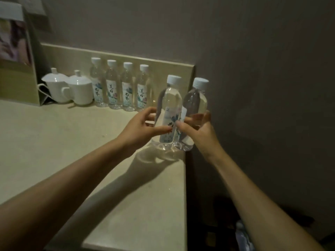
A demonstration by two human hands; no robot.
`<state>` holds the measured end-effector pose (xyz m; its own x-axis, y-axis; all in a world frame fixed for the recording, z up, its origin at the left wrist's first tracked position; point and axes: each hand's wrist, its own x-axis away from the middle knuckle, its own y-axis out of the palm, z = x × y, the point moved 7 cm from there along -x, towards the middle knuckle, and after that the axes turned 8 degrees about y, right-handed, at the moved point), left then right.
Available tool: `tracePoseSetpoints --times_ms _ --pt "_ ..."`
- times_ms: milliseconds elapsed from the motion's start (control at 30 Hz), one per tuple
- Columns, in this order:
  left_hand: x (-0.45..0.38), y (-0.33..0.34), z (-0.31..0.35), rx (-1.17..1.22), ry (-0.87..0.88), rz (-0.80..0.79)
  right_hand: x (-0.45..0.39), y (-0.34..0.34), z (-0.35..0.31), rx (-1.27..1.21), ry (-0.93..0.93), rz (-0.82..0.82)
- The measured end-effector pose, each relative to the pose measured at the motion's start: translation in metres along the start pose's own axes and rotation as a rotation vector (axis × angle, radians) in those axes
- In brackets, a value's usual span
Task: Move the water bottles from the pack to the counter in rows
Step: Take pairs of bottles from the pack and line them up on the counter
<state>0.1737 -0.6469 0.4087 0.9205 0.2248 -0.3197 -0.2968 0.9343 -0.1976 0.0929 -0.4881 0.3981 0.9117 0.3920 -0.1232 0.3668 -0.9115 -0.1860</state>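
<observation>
I'm looking down at a pale stone counter point(54, 142) set into a dim corner, with a low backsplash point(163, 64) behind it and a grey wall point(262, 87) closing off the right side. Against the backsplash four water bottles point(120, 86) stand upright in a row, touching or nearly so; left of them sit two white lidded cups point(70, 87), and a paper bag point(16, 57) stands at the far left. The counter's right edge point(185, 178) drops off just beside the wall, and the broad left and near part of the top lies bare.

Two more bottles stand side by side at that right edge, bases on the counter. My left hand point(139, 129) has thumb and fingers curled round the left bottle point(169, 109) at its label. My right hand point(197, 129) wraps the right bottle point(195, 105) lower down, thumb in front, fingers behind. The two bottles touch each other. Low at the right, beneath the counter, something pale shows, too dark to make out.
</observation>
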Motion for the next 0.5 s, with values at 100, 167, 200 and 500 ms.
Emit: tracePoseSetpoints --times_ms 100,167,200,500 --pt "-0.006 -0.005 -0.015 0.002 0.002 -0.002 -0.008 0.009 0.003 0.044 0.019 0.010" --pt "-0.008 -0.008 -0.021 -0.001 0.029 0.002 -0.014 0.011 0.006 0.048 0.022 0.002" --pt "-0.009 -0.009 -0.025 0.000 0.036 0.008 -0.017 0.012 0.007 0.032 0.028 -0.021" --pt "-0.011 -0.018 -0.027 -0.244 0.118 -0.006 -0.034 0.023 0.009 0.119 0.027 -0.293"
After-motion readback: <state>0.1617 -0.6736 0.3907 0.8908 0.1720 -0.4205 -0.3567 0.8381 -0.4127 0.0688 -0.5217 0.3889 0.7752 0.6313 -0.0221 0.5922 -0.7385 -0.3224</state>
